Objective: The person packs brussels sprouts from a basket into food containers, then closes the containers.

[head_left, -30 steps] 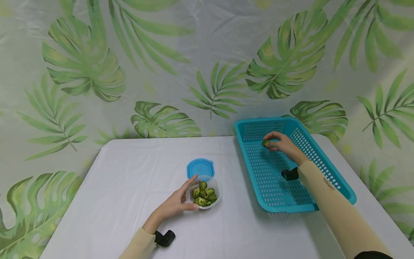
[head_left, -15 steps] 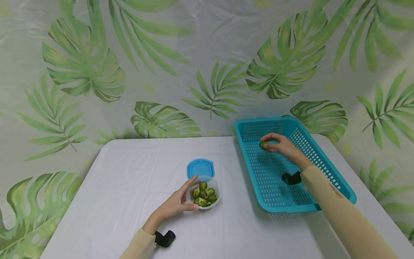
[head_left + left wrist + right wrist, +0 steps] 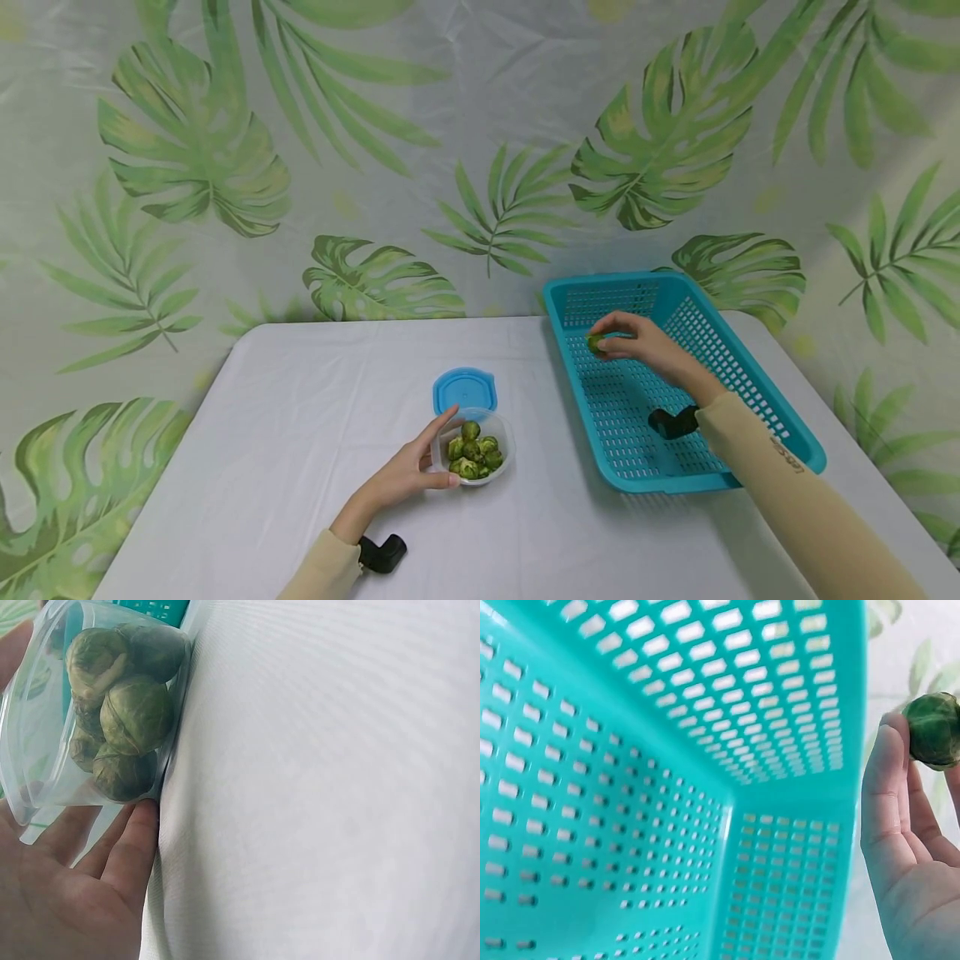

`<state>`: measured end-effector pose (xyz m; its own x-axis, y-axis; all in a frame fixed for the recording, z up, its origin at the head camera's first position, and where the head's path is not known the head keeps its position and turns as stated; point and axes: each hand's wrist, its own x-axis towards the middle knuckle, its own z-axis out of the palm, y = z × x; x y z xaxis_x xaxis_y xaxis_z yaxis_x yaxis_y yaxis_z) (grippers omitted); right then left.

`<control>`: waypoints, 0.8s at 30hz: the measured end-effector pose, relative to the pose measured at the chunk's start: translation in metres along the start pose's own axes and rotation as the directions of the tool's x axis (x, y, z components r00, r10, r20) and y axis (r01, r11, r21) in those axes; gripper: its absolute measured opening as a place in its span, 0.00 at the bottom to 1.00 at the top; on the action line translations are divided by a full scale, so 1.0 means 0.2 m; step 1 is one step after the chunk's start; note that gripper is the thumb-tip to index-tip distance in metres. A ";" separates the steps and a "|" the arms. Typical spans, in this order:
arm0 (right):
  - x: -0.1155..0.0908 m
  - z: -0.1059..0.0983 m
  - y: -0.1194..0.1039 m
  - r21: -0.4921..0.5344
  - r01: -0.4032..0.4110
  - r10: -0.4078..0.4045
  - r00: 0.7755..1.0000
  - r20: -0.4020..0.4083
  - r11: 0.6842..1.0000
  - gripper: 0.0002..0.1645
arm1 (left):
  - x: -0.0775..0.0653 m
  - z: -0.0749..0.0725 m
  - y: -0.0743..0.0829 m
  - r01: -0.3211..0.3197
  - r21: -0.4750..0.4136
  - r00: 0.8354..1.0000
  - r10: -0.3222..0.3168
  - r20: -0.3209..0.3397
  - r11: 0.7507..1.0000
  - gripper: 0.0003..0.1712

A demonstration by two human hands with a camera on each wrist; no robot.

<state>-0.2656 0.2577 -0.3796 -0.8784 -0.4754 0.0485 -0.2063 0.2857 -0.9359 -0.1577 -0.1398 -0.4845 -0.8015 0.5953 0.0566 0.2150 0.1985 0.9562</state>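
My left hand [image 3: 405, 475] holds the side of a small clear plastic container [image 3: 504, 432] on the table, thumb at the near side and fingers round the far side. Several Brussels sprouts [image 3: 472, 452] are heaped inside it; the left wrist view shows them through the container wall [image 3: 45, 769]. Over the left part of a turquoise plastic basket [image 3: 622, 454], my right hand [image 3: 648, 348] pinches one Brussels sprout [image 3: 596, 344] between thumb and fingertips. In the right wrist view this green sprout [image 3: 932, 733] is raised above the basket rim, partly cut off by the frame edge.
A blue lid [image 3: 465, 389] lies flat just behind the container. White cloth covers the table [image 3: 300, 400]. Behind its far edge hangs a leaf-patterned curtain [image 3: 510, 83]. The basket's tall perforated walls [image 3: 705, 660] surround the space below my right hand.
My right hand has moved left over the basket, toward its left wall, with the Brussels sprout still pinched. The left hand and container have stayed in place.
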 end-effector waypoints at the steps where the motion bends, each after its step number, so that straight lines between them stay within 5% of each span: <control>1: 0.00 0.01 -0.01 0.002 0.006 -0.006 1.000 0.009 1.000 0.18 | 0.00 0.00 0.00 -0.001 0.000 1.000 0.001 0.000 1.000 0.54; 24: 0.01 0.22 -0.18 0.062 0.027 -0.035 0.990 0.138 0.998 0.15 | 0.00 0.00 -0.01 -0.004 -0.001 1.000 0.004 -0.004 1.000 0.53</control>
<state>-0.2402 0.2105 -0.3609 -0.8026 -0.5955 0.0330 -0.2030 0.2208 -0.9539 -0.1580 -0.1400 -0.4861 -0.8026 0.5933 0.0614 0.2175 0.1952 0.9563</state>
